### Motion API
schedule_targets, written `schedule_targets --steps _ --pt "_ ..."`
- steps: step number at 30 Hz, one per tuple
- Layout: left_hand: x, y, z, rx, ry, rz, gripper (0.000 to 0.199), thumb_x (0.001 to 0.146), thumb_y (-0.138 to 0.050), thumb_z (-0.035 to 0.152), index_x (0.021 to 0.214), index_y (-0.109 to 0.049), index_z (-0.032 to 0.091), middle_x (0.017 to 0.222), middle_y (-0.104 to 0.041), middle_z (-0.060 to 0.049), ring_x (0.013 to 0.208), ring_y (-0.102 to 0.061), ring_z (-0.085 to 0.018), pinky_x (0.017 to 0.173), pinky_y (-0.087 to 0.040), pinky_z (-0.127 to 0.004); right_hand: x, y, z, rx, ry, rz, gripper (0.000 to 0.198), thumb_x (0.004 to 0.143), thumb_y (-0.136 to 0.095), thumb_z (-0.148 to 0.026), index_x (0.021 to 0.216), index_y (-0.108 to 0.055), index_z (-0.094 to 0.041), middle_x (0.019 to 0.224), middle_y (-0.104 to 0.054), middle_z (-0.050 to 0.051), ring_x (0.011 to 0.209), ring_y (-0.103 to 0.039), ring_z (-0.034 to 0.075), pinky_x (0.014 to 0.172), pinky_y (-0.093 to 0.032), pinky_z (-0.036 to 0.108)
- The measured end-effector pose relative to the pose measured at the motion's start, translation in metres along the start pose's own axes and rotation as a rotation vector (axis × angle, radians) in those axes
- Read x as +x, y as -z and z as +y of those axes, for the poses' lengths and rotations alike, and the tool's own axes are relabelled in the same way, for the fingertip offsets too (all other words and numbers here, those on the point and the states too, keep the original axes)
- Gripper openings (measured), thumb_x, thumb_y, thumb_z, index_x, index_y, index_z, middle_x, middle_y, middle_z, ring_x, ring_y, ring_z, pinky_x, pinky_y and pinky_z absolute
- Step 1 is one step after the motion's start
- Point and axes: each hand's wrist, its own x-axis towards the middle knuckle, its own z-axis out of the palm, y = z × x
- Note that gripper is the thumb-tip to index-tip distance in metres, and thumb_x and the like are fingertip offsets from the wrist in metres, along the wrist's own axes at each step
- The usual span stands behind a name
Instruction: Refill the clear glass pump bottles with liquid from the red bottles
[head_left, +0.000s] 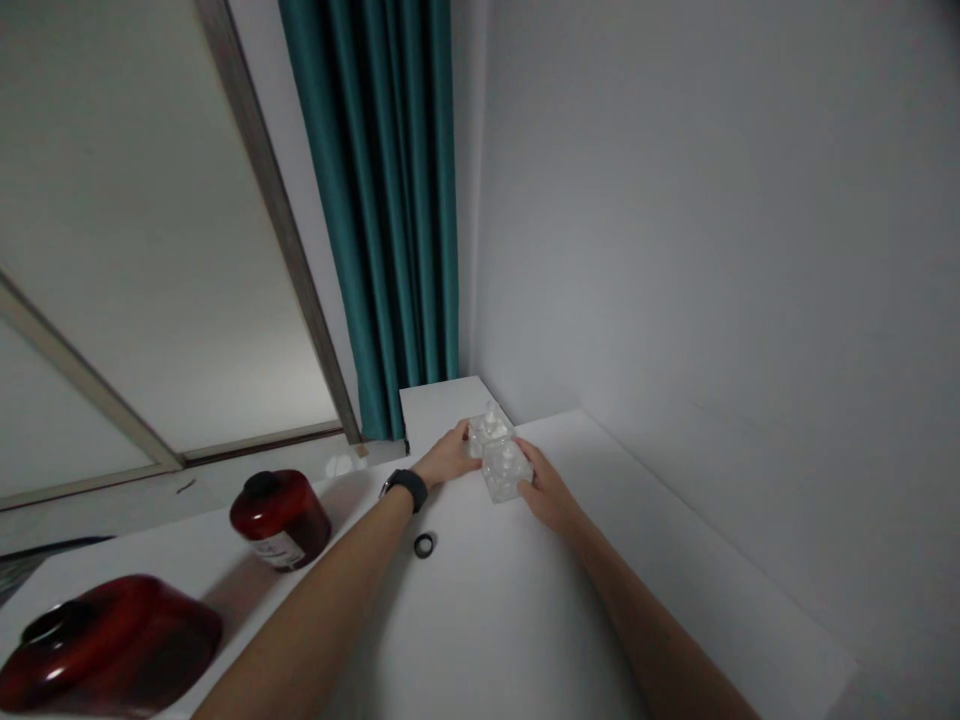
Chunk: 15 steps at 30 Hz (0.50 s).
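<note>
Two clear, lumpy, block-shaped plastic pieces rest together over the white table. My left hand (452,453), with a dark watch (409,487) on its wrist, curls its fingers round the left side of the farther clear piece (489,424). Around the right side of the nearer clear piece (506,468), my right hand (546,490) has its thumb in front and fingers behind. The two pieces touch each other; whether they are joined, and what is inside them, I cannot make out. A small black ring (424,545) lies on the table, below my left wrist.
On the left of the white table (495,610) stand two dark red bottles with black caps, one farther (281,520) and one nearer (112,645). A white box-like surface (435,405) adjoins the far end, before a green curtain (390,200). A grey wall (712,250) borders the right.
</note>
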Motion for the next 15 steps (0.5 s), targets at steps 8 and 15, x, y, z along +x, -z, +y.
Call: schedule_targets --steps 8,15 --pt "-0.0020 0.0002 -0.0067 -0.009 -0.003 -0.007 0.075 0.066 -0.081 0.021 0.132 -0.047 0.014 0.126 -0.063 -0.012 0.116 -0.059 -0.027 0.107 -0.042 -0.042 0.0005 -0.0022 0.0075 -0.011 -0.011 0.024 0.074 0.070 -0.049 -0.007 0.142 -0.044 -0.020 0.147 -0.052 0.011 0.139 -0.046 0.027 0.119 -0.030 0.050" --pt "-0.0043 -0.0002 -0.0066 -0.025 0.021 -0.007 0.074 0.064 -0.080 0.020 0.130 -0.048 0.014 0.130 -0.062 -0.014 0.120 -0.058 -0.028 0.110 -0.040 -0.043 -0.0001 -0.0028 0.0067 -0.016 -0.027 0.043 0.074 0.072 -0.048 -0.008 0.144 -0.045 -0.023 0.149 -0.052 0.007 0.140 -0.045 0.025 0.120 -0.030 0.049"
